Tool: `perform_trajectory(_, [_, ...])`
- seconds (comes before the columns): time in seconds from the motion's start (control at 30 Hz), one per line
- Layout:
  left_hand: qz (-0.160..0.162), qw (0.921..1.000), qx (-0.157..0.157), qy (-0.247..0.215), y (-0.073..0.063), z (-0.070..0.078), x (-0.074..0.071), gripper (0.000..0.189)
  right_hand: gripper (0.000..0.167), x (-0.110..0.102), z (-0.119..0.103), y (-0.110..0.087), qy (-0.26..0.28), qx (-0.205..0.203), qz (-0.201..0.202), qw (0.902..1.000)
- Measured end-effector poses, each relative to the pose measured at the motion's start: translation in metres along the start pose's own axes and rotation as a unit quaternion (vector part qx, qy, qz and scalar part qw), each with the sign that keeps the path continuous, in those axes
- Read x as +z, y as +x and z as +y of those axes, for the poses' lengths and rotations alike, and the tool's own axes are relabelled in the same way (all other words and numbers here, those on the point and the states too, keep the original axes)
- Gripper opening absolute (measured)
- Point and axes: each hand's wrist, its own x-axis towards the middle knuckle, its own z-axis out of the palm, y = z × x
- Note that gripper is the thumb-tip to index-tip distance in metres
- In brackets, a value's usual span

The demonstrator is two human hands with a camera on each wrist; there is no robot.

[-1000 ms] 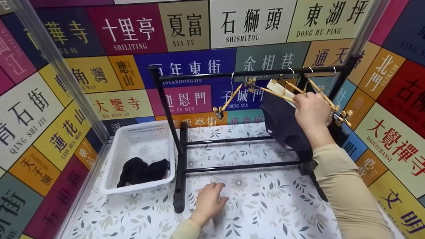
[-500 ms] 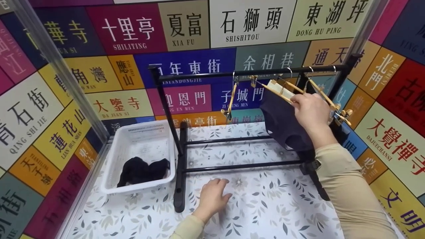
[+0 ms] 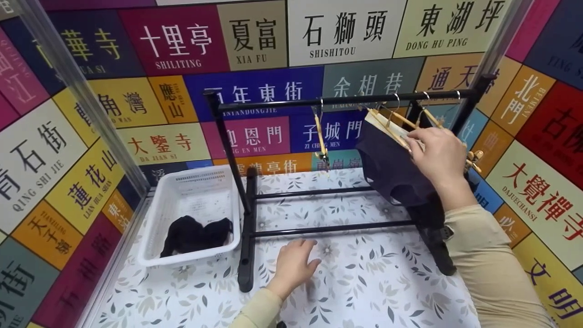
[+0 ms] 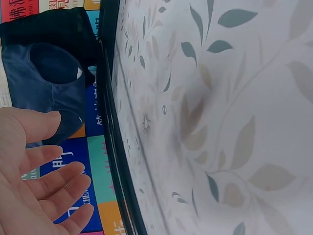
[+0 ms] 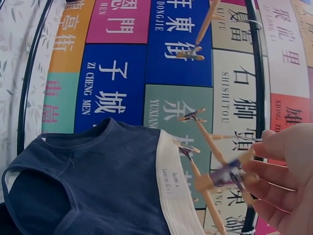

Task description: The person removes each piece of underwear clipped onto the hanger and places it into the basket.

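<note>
Navy underpants [image 3: 387,155] with a pale waistband hang from a wooden clip hanger [image 3: 387,130] on the black rack's rail. My right hand [image 3: 439,157] is at the right end of this hanger. In the right wrist view, my right hand's fingers [image 5: 279,178] curl at a blurred wooden clip [image 5: 222,176], which they appear to pinch. My left hand [image 3: 294,264] hovers above the patterned tabletop, fingers loosely spread and holding nothing. From the left wrist view, the left hand [image 4: 44,171] is apart from the underpants [image 4: 44,83].
A white basket [image 3: 152,228] with a black garment [image 3: 196,234] inside stands left of the black rack [image 3: 248,228]. A bare clip hanger [image 3: 321,134] dangles at mid-rail. Other hangers [image 3: 432,118] and dark clothing crowd the right end. Sign-printed walls enclose the table.
My right hand has shifted slightly right along the hanger. The bare hanger has turned on its hook until nearly edge-on. My left hand has drifted slightly up and right.
</note>
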Motion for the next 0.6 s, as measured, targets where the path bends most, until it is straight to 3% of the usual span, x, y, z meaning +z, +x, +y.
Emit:
perform_trajectory(0.23, [0.001,1.0000,0.004,0.006,0.008,0.000,-0.008,0.042,0.022,-0.012,0.010,-0.003,0.008,0.002,0.041,0.9991])
perform_trajectory(0.6, [0.023,0.9995,0.022,-0.007,0.019,0.012,-0.018,0.043,0.028,-0.013,0.029,-0.011,-0.037,0.023,0.019,0.9989])
